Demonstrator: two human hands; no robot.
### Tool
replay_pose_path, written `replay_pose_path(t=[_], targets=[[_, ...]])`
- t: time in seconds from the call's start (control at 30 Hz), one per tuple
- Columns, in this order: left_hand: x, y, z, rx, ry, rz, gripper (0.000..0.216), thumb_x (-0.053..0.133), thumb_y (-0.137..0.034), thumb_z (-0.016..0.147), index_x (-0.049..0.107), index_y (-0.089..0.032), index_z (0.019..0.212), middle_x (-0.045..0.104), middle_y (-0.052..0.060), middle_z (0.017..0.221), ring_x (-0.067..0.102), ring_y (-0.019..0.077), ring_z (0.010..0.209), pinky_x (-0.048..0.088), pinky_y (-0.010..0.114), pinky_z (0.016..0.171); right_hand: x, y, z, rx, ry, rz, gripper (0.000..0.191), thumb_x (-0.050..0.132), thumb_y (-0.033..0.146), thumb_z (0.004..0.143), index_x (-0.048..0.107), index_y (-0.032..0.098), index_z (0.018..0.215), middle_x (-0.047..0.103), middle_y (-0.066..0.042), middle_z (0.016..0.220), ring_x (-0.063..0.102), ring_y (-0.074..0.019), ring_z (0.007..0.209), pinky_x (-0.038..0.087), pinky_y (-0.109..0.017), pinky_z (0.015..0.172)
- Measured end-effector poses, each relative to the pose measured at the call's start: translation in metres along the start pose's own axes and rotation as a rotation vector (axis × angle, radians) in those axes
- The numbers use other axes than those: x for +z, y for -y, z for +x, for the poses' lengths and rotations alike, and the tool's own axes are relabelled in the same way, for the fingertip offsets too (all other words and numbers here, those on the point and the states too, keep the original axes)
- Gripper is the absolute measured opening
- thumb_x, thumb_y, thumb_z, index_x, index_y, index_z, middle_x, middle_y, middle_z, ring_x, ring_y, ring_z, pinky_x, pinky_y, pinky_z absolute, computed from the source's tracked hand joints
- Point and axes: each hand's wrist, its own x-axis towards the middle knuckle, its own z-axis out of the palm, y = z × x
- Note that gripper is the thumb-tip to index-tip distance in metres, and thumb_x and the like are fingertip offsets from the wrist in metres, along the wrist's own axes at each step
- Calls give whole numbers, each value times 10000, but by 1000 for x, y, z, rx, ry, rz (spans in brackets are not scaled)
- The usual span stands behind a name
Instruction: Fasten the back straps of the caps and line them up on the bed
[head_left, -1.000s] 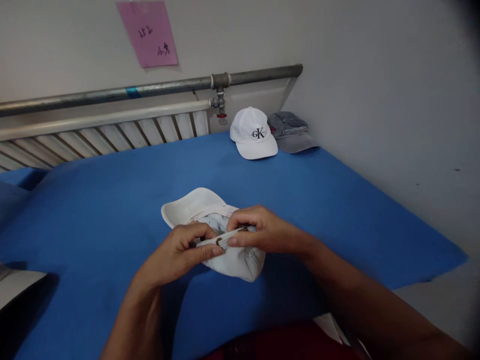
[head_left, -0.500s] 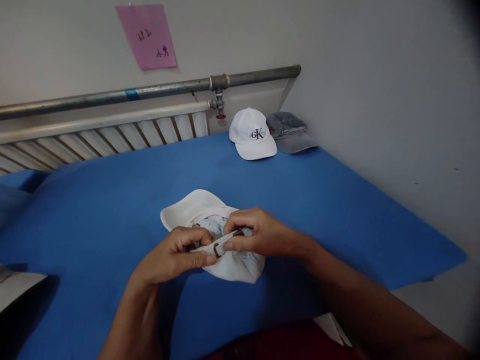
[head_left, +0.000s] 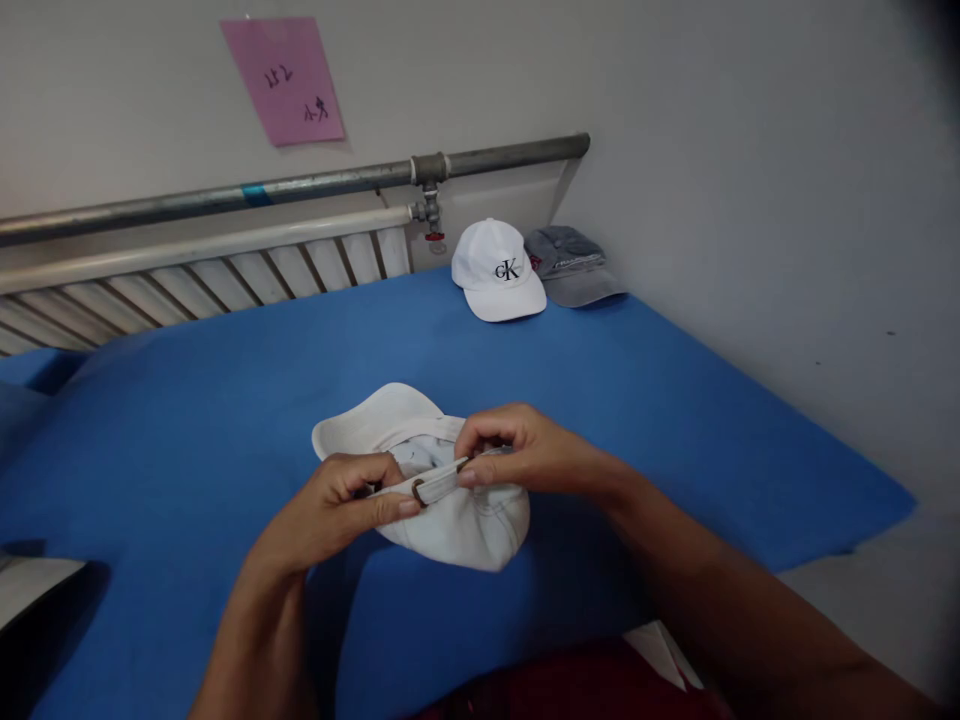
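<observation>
A pale, off-white baseball cap (head_left: pixel 457 535) lies upside down near the front of the blue surface, its brim pointing away to the left. Its back strap (head_left: pixel 442 482) runs between my hands through a brass-coloured buckle (head_left: pixel 418 491). My left hand (head_left: pixel 352 495) pinches the strap beside the buckle, thumb in front and fingers inside the cap. With thumb and bent fingers my right hand (head_left: pixel 506 450) grips the strap's other part, partly covering a second piece of metal. The fingertips inside the cap are hidden.
A white cap with black letters (head_left: pixel 499 270) and a grey cap (head_left: pixel 574 265) sit side by side at the back of the blue-covered table (head_left: pixel 225 400). Behind run a radiator (head_left: pixel 285 270) and a metal pipe (head_left: pixel 330 180). A pale-edged object (head_left: pixel 34 585) lies at the left.
My hands have moved slightly apart, and a longer stretch of flat strap shows between them. The right hand has slid along the strap away from the buckle. The view has shifted slightly.
</observation>
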Motion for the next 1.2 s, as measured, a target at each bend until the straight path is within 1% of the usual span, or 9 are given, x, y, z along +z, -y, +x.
replay_pose_path(t=[0.13,0.33,0.47,0.57,0.63,0.73,0.93,1.1,1.2], targets=[[-2,2,-1,-60,-72,33,306,662,-410,766,582,-144,636,439,-32,558,355,88,537,280,214,492,1,-3,1,29,-4,92,175,727,288,727,669,142,803,623,18,705,543,-83,639,406,-195,587],[-14,9,-8,-69,-79,21,315,639,-421,795,610,-127,684,470,-24,595,383,86,568,306,210,521,-15,-7,0,5,18,173,180,726,243,710,680,159,862,618,26,705,518,-68,595,390,-190,550],[-14,7,-7,-87,51,28,291,626,-427,812,639,-137,795,508,-13,653,414,95,596,318,213,527,-15,-10,1,-17,2,250,207,738,206,684,666,162,873,599,36,691,521,-66,599,390,-188,558],[-8,-2,-5,-73,153,104,275,624,-396,831,651,-170,985,611,22,832,502,126,710,385,229,605,-3,-10,3,-45,26,208,150,722,193,706,665,151,839,584,41,676,506,-60,605,386,-188,577],[-4,-7,-5,-56,194,163,259,609,-380,850,651,-180,1009,634,28,880,533,137,758,411,240,657,5,-8,3,-69,51,180,111,709,182,722,664,144,816,584,41,670,502,-59,608,385,-187,581],[-1,-10,-6,-11,205,181,227,574,-362,879,664,-168,952,632,22,826,543,131,749,421,236,671,9,-4,3,-89,67,156,90,702,173,734,665,141,809,597,36,681,514,-64,619,396,-188,588],[-8,-5,-12,134,169,81,162,595,-289,870,662,-142,861,569,-4,681,477,85,605,373,189,533,-1,-3,-1,-125,80,86,116,727,203,728,679,149,819,633,17,727,552,-92,679,435,-219,648],[-15,1,-17,259,201,-27,136,608,-237,857,675,-146,932,642,43,768,570,136,689,442,237,608,-6,-5,-2,-156,33,87,121,715,202,739,681,160,847,662,4,801,590,-112,757,461,-245,725],[-18,6,-19,388,252,-147,157,604,-242,853,672,-158,967,654,58,784,609,175,725,476,289,654,-7,-11,2,-210,-49,69,133,614,116,777,673,167,885,682,-17,897,622,-139,881,472,-283,816]])
